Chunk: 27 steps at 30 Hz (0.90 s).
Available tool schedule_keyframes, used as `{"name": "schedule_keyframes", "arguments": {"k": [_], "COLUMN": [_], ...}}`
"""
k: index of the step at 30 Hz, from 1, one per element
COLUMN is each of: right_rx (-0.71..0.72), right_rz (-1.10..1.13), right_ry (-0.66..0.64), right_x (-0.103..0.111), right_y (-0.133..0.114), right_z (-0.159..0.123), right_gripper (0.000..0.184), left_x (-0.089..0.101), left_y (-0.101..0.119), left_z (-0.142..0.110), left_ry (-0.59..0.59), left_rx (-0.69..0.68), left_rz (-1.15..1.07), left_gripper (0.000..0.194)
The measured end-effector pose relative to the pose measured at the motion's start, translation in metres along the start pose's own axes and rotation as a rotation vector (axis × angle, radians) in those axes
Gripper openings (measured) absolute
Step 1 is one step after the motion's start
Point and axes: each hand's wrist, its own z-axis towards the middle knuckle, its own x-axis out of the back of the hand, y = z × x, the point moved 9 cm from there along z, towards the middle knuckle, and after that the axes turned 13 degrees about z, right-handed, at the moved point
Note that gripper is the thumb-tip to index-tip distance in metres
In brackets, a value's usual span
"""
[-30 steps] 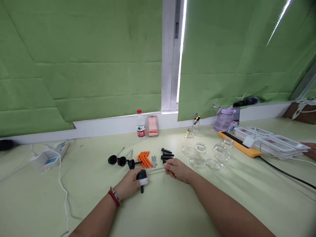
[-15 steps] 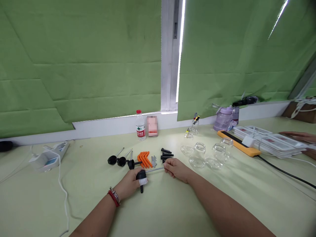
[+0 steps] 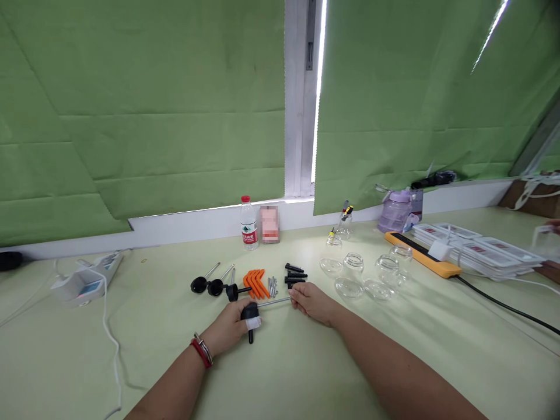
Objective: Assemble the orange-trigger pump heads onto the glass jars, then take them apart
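Note:
My left hand [image 3: 231,325] is closed around a black round cap [image 3: 251,311] with a short black peg pointing down toward me. White tape wraps a finger or thumb of that hand. From the cap a thin metal rod [image 3: 273,301] runs rightward, and my right hand [image 3: 311,302] pinches its far end; the fingers hide the tip. Just beyond lie several similar black caps with rods [image 3: 216,286], orange bent pieces [image 3: 256,283], small metal pins [image 3: 273,286] and black ridged parts [image 3: 296,273].
Clear glass jars [image 3: 353,265] and glass lids stand right of centre. Behind are a water bottle [image 3: 249,227], a pink box [image 3: 270,224] and a purple jug [image 3: 395,211]. An orange power strip [image 3: 422,254] borders stacked white packs [image 3: 479,248]. A white cable [image 3: 112,335] trails at left.
My hands stay nearly still on the cap and rod. At the far right, another person's hand has shifted from beside the white packs toward the frame edge, with a clear object near it.

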Motion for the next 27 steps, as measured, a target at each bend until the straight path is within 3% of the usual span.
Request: {"name": "schedule_keyframes", "arguments": {"k": [8, 15, 27], "right_rx": [-0.058, -0.074, -0.032], "right_rz": [0.199, 0.203, 0.239], "right_ry": [-0.028, -0.098, -0.051], "right_x": [0.004, 0.005, 0.010], "right_y": [0.007, 0.008, 0.007], "right_z": [0.001, -0.001, 0.001], "right_gripper": [0.038, 0.034, 0.030], "left_x": [0.001, 0.001, 0.002], "left_y": [0.000, 0.002, 0.003], "left_z": [-0.001, -0.001, -0.001], "left_ry": [0.007, 0.004, 0.001], "left_rx": [0.003, 0.001, -0.003], "left_rz": [0.014, 0.008, 0.016], "left_gripper": [0.031, 0.032, 0.033]}}
